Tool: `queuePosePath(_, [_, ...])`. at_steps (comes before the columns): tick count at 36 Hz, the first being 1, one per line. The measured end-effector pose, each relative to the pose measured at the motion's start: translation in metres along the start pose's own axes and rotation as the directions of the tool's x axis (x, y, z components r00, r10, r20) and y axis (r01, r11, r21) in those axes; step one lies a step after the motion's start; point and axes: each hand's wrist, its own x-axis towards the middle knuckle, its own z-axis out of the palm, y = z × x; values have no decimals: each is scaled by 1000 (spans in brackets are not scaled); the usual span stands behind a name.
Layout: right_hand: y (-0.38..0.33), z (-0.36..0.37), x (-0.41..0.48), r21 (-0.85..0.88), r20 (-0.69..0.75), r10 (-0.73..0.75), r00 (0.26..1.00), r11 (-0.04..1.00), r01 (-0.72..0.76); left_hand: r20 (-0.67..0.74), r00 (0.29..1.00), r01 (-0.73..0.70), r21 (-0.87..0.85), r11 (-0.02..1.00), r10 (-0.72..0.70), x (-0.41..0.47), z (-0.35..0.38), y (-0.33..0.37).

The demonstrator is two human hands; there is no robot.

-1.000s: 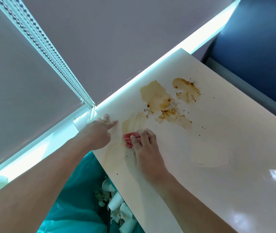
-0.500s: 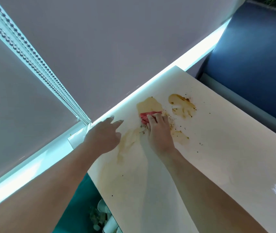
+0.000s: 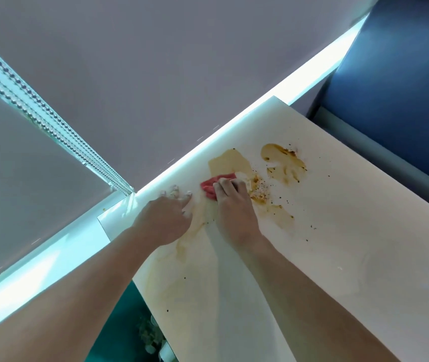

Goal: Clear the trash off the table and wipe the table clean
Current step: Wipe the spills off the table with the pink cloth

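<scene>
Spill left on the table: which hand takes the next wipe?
Right. The right hand presses the red cloth at the edge of the spill; the left hand rests on the table and holds nothing.

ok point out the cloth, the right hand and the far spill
cloth [image 3: 208,188], head view, edge beside the fingers
right hand [image 3: 235,212], head view, its back
far spill [image 3: 284,163], head view, its middle

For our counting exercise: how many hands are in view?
2. The left hand touches the table near its far edge; the right hand, beside it, presses a red cloth onto the brown spill. No others show.
</scene>
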Motion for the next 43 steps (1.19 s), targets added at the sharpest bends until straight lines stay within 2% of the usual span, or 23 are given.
queuePosePath(6, [-9,-4,-58,78,46,-67,997,995,64,27,1000,3,5,1000,-3,1,0,-2])
queuePosePath(8, [-6,-4,-49,60,64,-93,994,994,89,33,999,5,0,1000,-5,1,-1,-1])
queuePosePath(13, [-8,-3,-3,0,106,8,994,1000,-8,22,1000,0,-16,1000,0,-1,-3,0])
queuePosePath(20, [-3,-17,-81,54,58,11,998,998,-14,44,999,19,-18,1000,-18,-1,-2,-4])
queuePosePath(23, [18,-31,-107,60,-41,190,981,981,-187,56,998,23,-34,999,-21,-2,-3,-3])
queuePosePath(27, [45,-46,-117,179,-158,503,850,861,-476,54,998,30,-33,999,-28,-2,-4,1])
queuePosePath(29, [56,-48,-108,204,-173,545,820,835,-512,56,998,40,-36,999,-38,-1,-3,5])
queuePosePath(32, [60,-42,-78,174,-160,415,896,905,-389,-42,997,60,-79,995,-64,0,-6,16])
queuePosePath(34, [60,-33,-54,166,-125,318,940,941,-296,-102,994,26,-54,998,-31,4,-4,25])
queuePosePath(38, [63,-27,-41,99,-95,229,969,971,-219,-81,996,-23,20,1000,24,12,11,37])
queuePosePath(41, [67,-29,-72,6,-106,129,986,992,-129,-60,998,-20,23,1000,22,14,14,39])
queuePosePath(43, [65,-29,-88,-7,-101,120,988,993,-121,-49,999,-21,22,1000,22,13,14,38])
